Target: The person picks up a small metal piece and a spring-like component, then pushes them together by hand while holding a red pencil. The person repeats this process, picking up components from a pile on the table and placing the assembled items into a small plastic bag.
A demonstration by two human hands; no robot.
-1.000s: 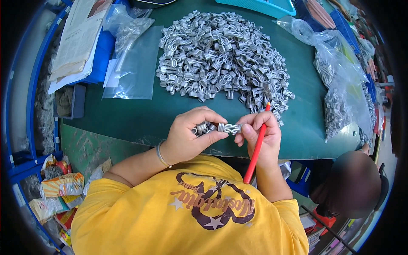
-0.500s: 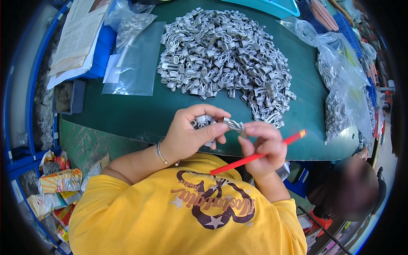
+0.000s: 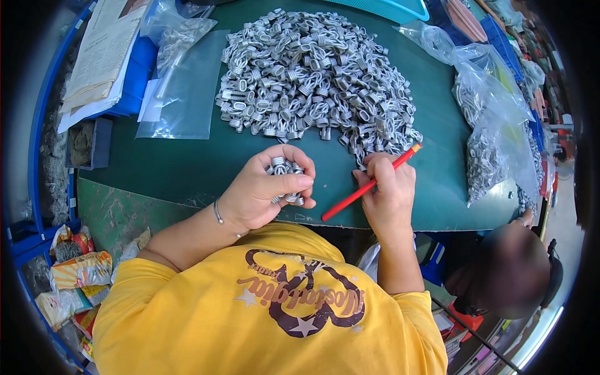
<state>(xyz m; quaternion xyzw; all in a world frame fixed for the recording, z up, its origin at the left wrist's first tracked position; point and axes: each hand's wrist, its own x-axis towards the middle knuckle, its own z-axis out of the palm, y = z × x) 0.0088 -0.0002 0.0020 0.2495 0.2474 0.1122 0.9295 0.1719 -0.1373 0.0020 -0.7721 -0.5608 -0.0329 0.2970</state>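
My left hand (image 3: 262,187) is curled around a small bunch of grey metal pieces (image 3: 284,166), each with a ribbed collar and looped strands. Its thumb lies across the front of them. My right hand (image 3: 390,190) has a slim red pencil (image 3: 345,205) tucked in it, slanting from lower left to upper right, with an orange-yellow upper end. The right fingertips reach the near edge of a large heap of the same metal pieces (image 3: 312,75) on the green table (image 3: 237,169). Whether they pinch a piece there is hidden.
Left of the heap lies a flat clear plastic bag (image 3: 194,106), beside papers (image 3: 103,56) on a blue bin. On the right, clear bags of metal pieces (image 3: 494,137) rest near the table edge. A turquoise basket (image 3: 394,7) stands at the back. Another person (image 3: 506,272) is at lower right.
My hands have moved apart. Half a second ago both held one metal piece between them; now the right hand is at the heap's near edge, still with the pencil. The left keeps its bunch.
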